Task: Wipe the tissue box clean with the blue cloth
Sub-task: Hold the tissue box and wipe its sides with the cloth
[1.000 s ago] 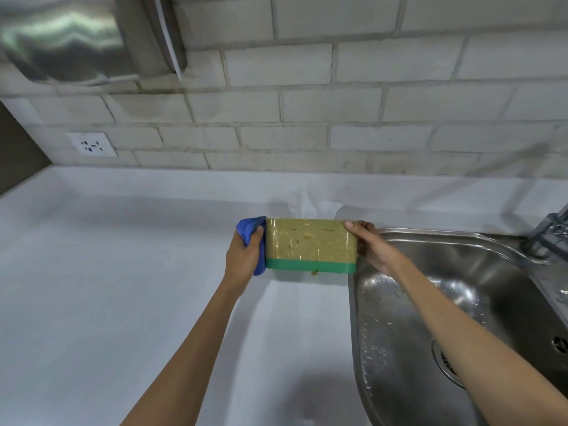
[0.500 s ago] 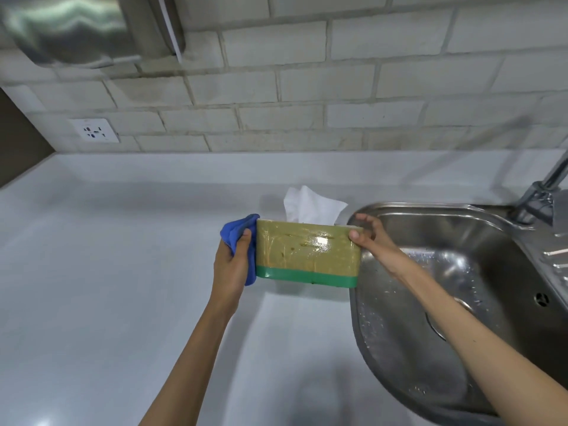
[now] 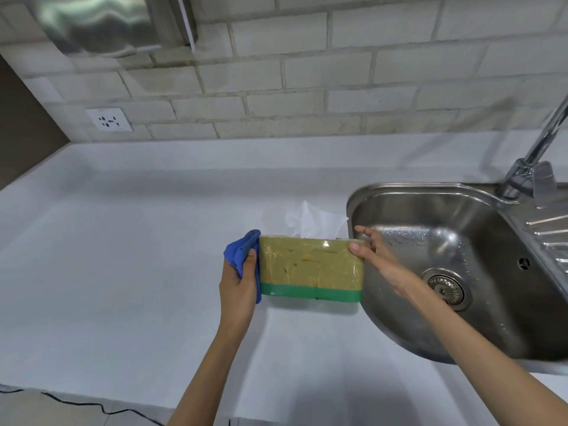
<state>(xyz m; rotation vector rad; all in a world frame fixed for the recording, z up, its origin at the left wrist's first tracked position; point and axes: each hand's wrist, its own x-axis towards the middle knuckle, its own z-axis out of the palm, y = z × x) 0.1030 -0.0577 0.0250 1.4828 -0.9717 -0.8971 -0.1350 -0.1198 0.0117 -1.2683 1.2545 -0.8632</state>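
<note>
The tissue box [image 3: 310, 267] is olive-yellow with a green band along its bottom and a glossy wrap; a white tissue [image 3: 310, 222] sticks out of its top. It is held above the white counter between both hands. My left hand [image 3: 238, 282] presses the blue cloth [image 3: 241, 249] against the box's left end. My right hand [image 3: 373, 256] grips the box's right end, thumb on the front face, fingers behind.
A steel sink [image 3: 461, 265] with a drain lies right of the box, its tap [image 3: 534, 161] at the far right. The white counter [image 3: 123, 256] spreads to the left. A wall socket [image 3: 109, 119] and a steel dispenser [image 3: 101, 23] hang on the brick wall. A black cable [image 3: 92, 405] runs along the counter's near edge.
The view has tilted down and left, so the sink and counter's front edge show more. The box stays held between both hands, cloth at its left end.
</note>
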